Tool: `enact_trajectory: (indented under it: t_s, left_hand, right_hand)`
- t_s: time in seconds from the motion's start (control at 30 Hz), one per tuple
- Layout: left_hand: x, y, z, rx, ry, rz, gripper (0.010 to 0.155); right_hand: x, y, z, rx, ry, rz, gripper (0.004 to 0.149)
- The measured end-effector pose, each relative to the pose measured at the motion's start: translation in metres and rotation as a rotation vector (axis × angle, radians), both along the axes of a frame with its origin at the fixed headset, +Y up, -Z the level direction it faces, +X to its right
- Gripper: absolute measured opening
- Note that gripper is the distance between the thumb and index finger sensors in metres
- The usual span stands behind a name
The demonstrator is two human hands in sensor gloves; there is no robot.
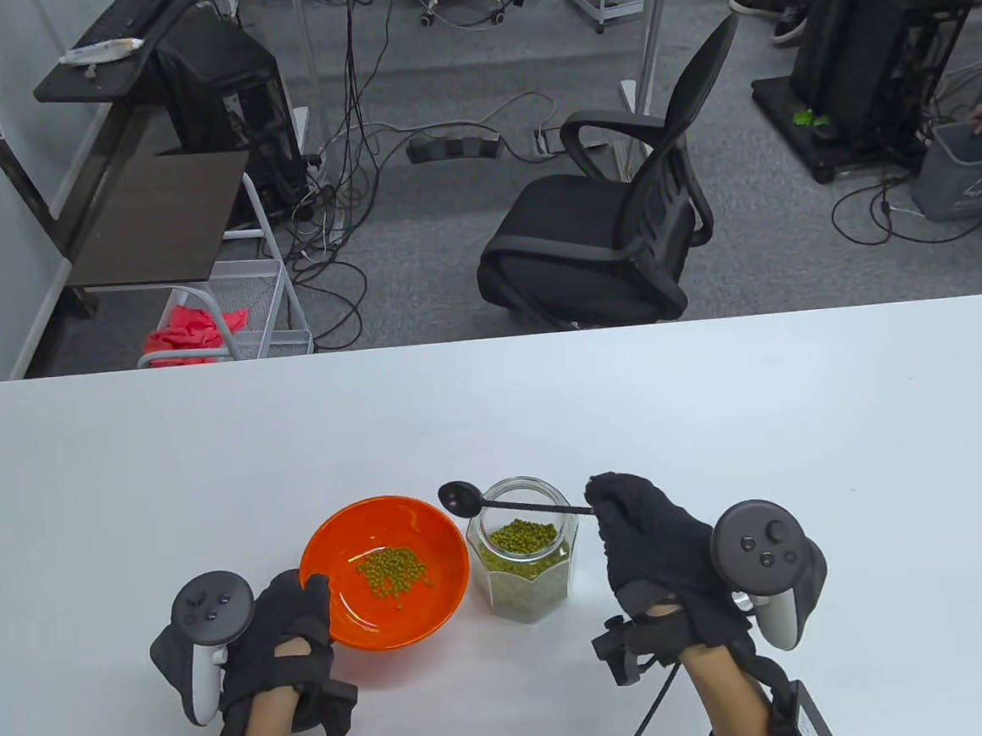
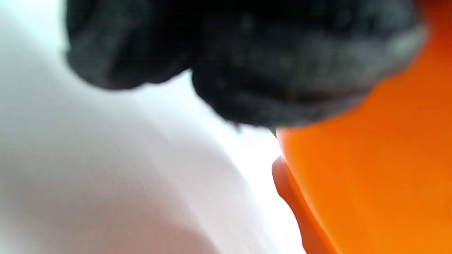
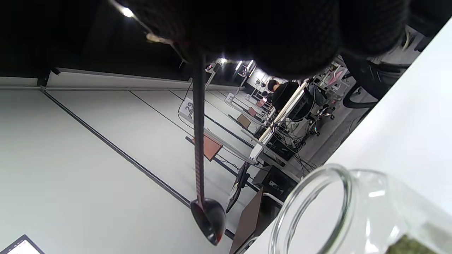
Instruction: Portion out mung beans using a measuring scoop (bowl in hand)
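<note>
Mung beans (image 1: 392, 573) are lying in a small pile inside the orange bowl (image 1: 334, 533) at lower centre of the table view, so portioning looks under way; the left hand (image 1: 278, 635) is gripping its near-left rim. The right hand (image 1: 649, 542) is pinching the black measuring scoop (image 1: 459, 498), apparently empty, above the open glass jar (image 1: 523, 565), which is holding many more beans on the white surface (image 1: 716, 418).
</note>
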State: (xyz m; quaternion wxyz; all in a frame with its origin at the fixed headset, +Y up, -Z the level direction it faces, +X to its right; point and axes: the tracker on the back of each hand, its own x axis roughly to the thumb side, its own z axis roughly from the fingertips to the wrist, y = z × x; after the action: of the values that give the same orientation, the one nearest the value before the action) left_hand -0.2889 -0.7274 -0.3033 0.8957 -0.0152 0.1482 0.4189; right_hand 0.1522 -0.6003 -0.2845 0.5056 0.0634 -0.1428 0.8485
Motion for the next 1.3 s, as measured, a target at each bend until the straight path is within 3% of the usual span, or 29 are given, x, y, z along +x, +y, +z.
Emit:
enact_trajectory:
  t_s: [0.23,0.43,1.13,1.3]
  left_hand:
    - [0.000,0.000,0.000,0.001,0.002,-0.001,0.052]
    - [0.000,0.000,0.000,-0.002,0.002,-0.008,0.052]
    - [-0.002,0.002,0.000,0.019,0.005,0.004,0.052]
    - [-0.002,0.002,0.000,0.019,0.000,0.013,0.052]
  right_hand:
    - [0.011,0.011,0.005,0.001,-0.032,0.119,0.039]
    - [0.000,0.011,0.005,-0.022,-0.041,0.257,0.039]
    - [-0.095,-0.014,-0.030,-0.077,-0.102,0.825,0.037]
    - [-0.106,-0.017,-0.036,-0.081,-0.089,0.883,0.037]
